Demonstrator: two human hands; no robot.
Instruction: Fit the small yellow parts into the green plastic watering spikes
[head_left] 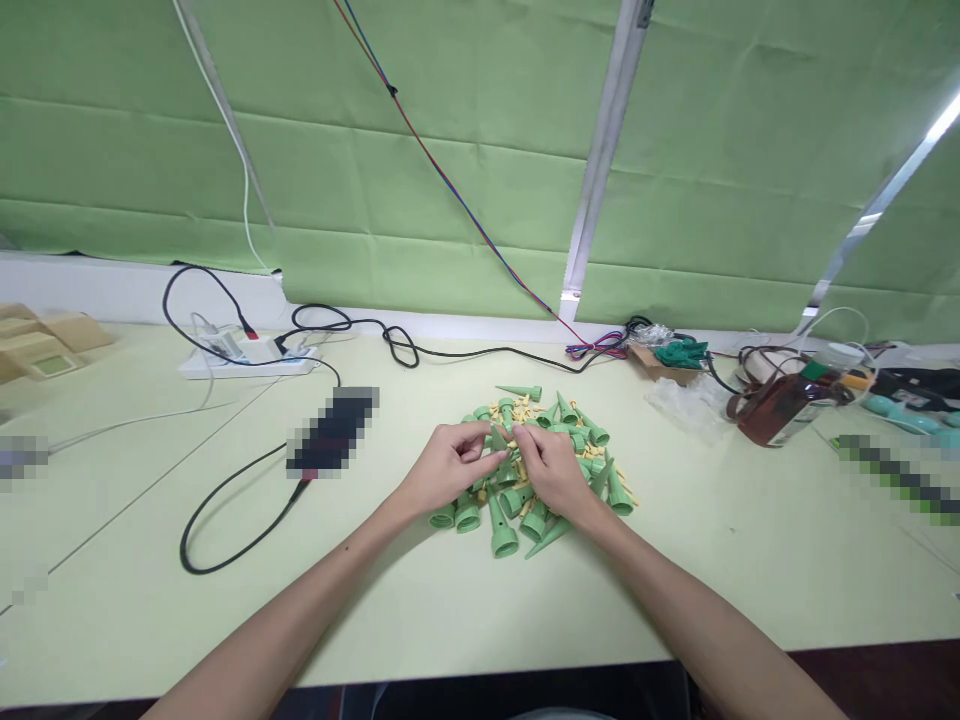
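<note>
Two hands, left hand (448,468) and right hand (553,474), both pinching one cone (499,440) low over the heap (503,530) of cones and pegs (525,408) on the surface (450,620), stock within reach

Two hands: left hand (450,465), right hand (551,468). Green cones (504,535): roughly twenty in one pile, overlap blocks an exact count. Small yellow pieces (517,410): many, too small to count. One power strip (247,362). One dark device (334,430). One brown bottle (780,415). One cardboard box (660,363).
</note>
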